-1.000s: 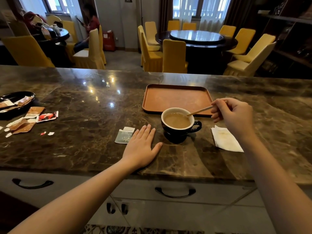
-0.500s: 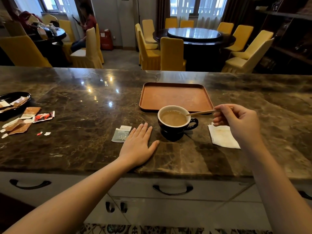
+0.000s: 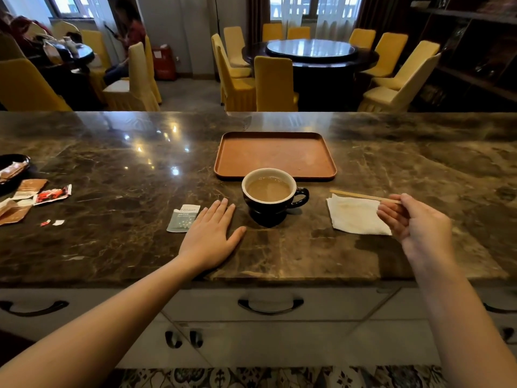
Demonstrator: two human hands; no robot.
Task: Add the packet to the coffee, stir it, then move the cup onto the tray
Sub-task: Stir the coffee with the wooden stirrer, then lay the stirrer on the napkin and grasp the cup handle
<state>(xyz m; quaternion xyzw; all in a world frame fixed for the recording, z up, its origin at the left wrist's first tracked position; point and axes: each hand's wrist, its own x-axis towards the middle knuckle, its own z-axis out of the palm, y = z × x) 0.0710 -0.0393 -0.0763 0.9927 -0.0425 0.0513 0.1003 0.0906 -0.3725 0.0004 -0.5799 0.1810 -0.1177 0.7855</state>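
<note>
A dark cup (image 3: pixel 272 211) of milky coffee stands on the marble counter, just in front of the orange tray (image 3: pixel 275 155). My right hand (image 3: pixel 416 222) pinches one end of a thin wooden stir stick (image 3: pixel 361 195), which lies level over a white napkin (image 3: pixel 355 215) right of the cup. My left hand (image 3: pixel 211 233) rests flat on the counter, fingers spread, left of the cup. A torn grey-green packet (image 3: pixel 183 218) lies beside its fingertips.
Several other packets (image 3: pixel 42 193) and torn scraps lie at the counter's left, next to a dark dish (image 3: pixel 11 169). Drawers with dark handles (image 3: pixel 270 305) sit below the counter edge. Yellow chairs, round tables and a seated person are beyond the counter.
My right hand has drawn the stir stick out of the cup and carried it rightward over the napkin. My left hand has stayed flat on the counter.
</note>
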